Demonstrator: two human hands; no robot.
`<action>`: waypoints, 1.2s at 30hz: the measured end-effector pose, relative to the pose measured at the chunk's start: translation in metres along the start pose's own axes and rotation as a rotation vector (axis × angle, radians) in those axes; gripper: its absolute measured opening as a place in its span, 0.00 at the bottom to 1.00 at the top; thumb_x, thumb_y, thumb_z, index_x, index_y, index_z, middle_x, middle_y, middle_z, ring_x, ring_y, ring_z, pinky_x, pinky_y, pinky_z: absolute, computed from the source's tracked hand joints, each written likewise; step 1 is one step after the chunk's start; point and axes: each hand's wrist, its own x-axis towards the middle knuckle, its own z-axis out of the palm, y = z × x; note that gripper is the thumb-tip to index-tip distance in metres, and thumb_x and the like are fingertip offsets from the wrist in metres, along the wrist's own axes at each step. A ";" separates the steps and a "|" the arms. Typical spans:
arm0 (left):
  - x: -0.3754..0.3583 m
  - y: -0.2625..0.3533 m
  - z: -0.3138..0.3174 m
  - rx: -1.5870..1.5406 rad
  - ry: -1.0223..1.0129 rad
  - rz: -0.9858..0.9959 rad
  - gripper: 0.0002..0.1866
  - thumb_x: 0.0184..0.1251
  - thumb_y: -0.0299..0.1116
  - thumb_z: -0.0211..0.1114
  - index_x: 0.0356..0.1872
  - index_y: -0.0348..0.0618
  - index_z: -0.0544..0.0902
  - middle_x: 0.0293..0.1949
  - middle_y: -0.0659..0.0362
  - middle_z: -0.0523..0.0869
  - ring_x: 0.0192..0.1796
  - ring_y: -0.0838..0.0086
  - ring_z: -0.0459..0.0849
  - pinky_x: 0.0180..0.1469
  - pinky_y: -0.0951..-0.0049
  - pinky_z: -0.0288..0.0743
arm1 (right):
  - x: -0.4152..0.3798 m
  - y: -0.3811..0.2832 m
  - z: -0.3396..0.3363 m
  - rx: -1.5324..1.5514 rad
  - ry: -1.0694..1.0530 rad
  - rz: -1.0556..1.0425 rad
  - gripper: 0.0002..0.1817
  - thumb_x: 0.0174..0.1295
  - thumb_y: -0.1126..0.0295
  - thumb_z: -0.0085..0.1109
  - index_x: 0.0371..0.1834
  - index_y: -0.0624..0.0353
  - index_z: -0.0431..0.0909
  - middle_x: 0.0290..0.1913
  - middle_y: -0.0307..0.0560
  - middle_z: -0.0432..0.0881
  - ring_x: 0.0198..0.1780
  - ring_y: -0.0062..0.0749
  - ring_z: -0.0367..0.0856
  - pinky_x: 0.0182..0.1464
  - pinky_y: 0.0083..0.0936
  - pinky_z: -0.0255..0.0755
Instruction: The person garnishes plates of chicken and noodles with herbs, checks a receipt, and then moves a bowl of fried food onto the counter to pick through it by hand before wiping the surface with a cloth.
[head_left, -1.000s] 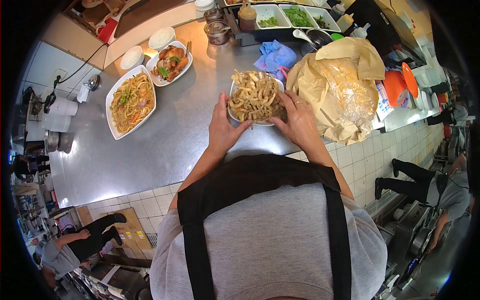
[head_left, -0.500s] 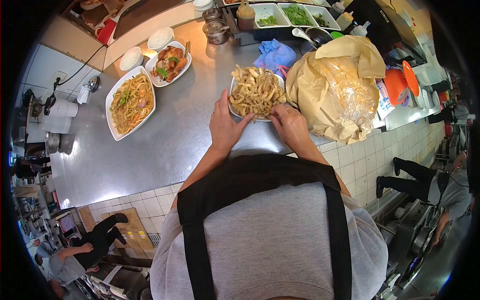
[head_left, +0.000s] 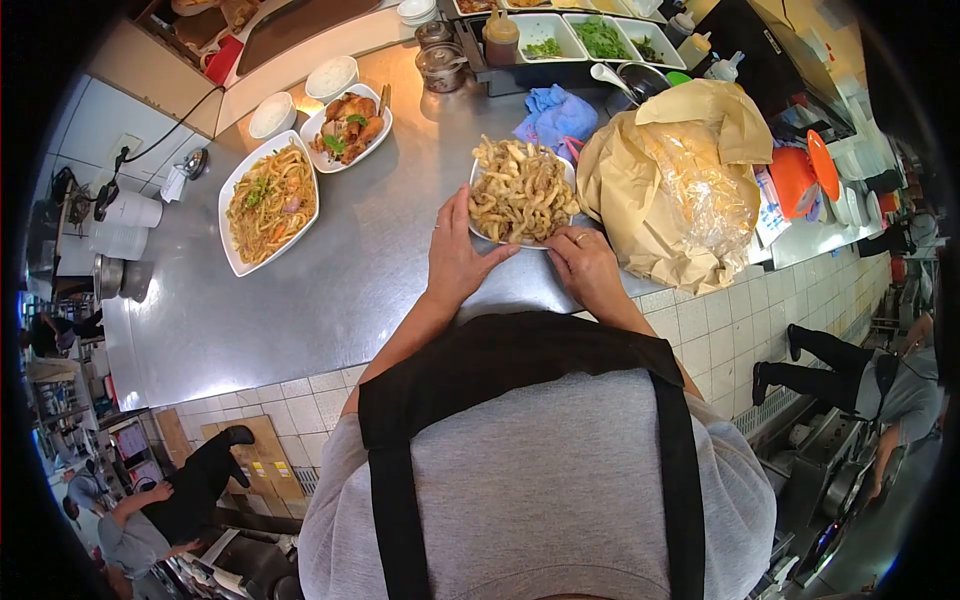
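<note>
Basically, the steel counter (head_left: 380, 270) is running under everything; the brown paper bag (head_left: 625, 185) is lying just right of the white dish. The noodle plate (head_left: 238, 265) is sitting well left. The white dish (head_left: 571, 172), near the front edge, is holding piled fried pieces (head_left: 525, 190). Hands apart: the left hand (head_left: 460, 250) is spreading along its left side; the right hand (head_left: 588, 262) is bending at the near-right rim, grip unclear.

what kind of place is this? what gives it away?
Most likely a restaurant kitchen: dishes of noodles and what looks like fried food on a metal counter, with prepped greens along its back.
</note>
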 end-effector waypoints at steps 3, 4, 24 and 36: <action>-0.001 0.000 0.000 0.015 -0.025 0.014 0.55 0.38 0.48 0.77 0.66 0.35 0.55 0.59 0.42 0.66 0.60 0.50 0.67 0.59 0.58 0.64 | 0.000 0.003 0.001 -0.024 0.006 -0.026 0.04 0.50 0.74 0.59 0.30 0.58 0.78 0.34 0.44 0.79 0.38 0.41 0.77 0.43 0.33 0.71; -0.001 0.001 -0.001 0.037 -0.028 0.020 0.55 0.38 0.48 0.77 0.66 0.35 0.55 0.59 0.43 0.66 0.60 0.50 0.67 0.59 0.58 0.64 | 0.000 0.004 0.001 -0.029 0.001 -0.034 0.04 0.50 0.74 0.59 0.30 0.57 0.78 0.34 0.44 0.79 0.38 0.41 0.77 0.43 0.33 0.71; -0.002 0.036 -0.008 0.240 0.016 0.392 0.12 0.45 0.34 0.70 0.32 0.45 0.80 0.47 0.57 0.74 0.55 0.60 0.70 0.54 0.63 0.63 | -0.005 0.005 0.000 -0.011 -0.009 -0.036 0.06 0.49 0.73 0.60 0.30 0.58 0.77 0.36 0.44 0.78 0.40 0.40 0.76 0.45 0.32 0.69; 0.005 0.039 0.014 0.296 -0.048 0.469 0.09 0.48 0.33 0.69 0.32 0.49 0.81 0.32 0.65 0.75 0.39 0.69 0.74 0.41 0.65 0.63 | -0.009 0.012 0.000 0.078 -0.011 -0.030 0.08 0.47 0.74 0.61 0.33 0.59 0.78 0.37 0.46 0.78 0.39 0.42 0.76 0.44 0.33 0.70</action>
